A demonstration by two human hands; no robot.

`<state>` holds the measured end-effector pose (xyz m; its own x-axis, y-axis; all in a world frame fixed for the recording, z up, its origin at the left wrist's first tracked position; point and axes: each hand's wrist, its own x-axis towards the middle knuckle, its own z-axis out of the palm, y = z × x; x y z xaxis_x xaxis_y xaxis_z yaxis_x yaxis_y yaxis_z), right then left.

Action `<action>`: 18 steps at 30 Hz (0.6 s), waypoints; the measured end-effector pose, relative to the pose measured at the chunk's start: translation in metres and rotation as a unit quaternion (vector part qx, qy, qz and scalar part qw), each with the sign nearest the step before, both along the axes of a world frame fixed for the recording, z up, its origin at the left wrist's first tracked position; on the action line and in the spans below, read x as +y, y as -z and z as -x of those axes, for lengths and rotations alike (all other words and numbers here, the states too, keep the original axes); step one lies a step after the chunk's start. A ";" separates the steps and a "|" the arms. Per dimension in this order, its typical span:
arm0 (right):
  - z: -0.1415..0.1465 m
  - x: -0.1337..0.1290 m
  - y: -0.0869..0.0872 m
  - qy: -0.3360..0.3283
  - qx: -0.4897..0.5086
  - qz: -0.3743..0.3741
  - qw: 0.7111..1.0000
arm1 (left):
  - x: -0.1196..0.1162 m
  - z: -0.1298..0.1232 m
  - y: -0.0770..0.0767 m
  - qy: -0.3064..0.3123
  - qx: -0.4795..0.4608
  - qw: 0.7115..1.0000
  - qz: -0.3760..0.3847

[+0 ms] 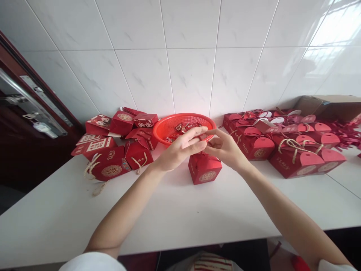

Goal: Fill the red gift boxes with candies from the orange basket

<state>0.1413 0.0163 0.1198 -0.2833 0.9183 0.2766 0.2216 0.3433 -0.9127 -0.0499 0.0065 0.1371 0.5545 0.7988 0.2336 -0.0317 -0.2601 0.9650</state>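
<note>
A small red gift box [205,171] with a pale round emblem stands upright on the white table, in front of a red plastic basket. Over its top, my left hand [186,146] comes from the left with fingers bent inward and thumb pressed close. My right hand [225,149] meets it from the right, fingertips pinched together. Between the fingertips a bit of red ribbon [202,137] shows at the closure of the box. The fingers partly cover the ribbon and the top flaps.
The red basket [160,130] holds small wrapped sweets. Several red boxes, some with rope handles [111,165], lie in a pile at left. Rows of closed red boxes [293,162] stand at right, near a cardboard carton [328,107] and red ribbons [345,133]. A tiled wall rises behind.
</note>
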 end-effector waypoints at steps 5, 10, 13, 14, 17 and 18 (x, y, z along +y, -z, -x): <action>0.011 0.000 0.006 0.047 -0.022 -0.054 0.997 | -0.002 -0.002 0.004 -0.007 0.006 1.000 -0.015; 0.016 -0.002 0.009 0.102 -0.047 -0.071 0.991 | -0.010 -0.008 -0.002 -0.008 0.044 0.998 -0.035; 0.017 -0.001 0.012 0.113 -0.024 -0.084 0.990 | -0.009 -0.009 0.001 -0.023 0.057 0.997 -0.053; 0.016 -0.001 0.013 0.118 -0.008 -0.090 0.989 | -0.008 -0.010 0.004 -0.047 0.074 0.994 -0.065; 0.015 0.001 0.014 0.127 0.051 -0.086 0.987 | 0.001 -0.013 0.017 -0.151 0.173 0.967 -0.112; 0.015 0.001 0.014 0.125 0.071 -0.075 0.987 | 0.004 -0.015 0.022 -0.180 0.211 0.953 -0.125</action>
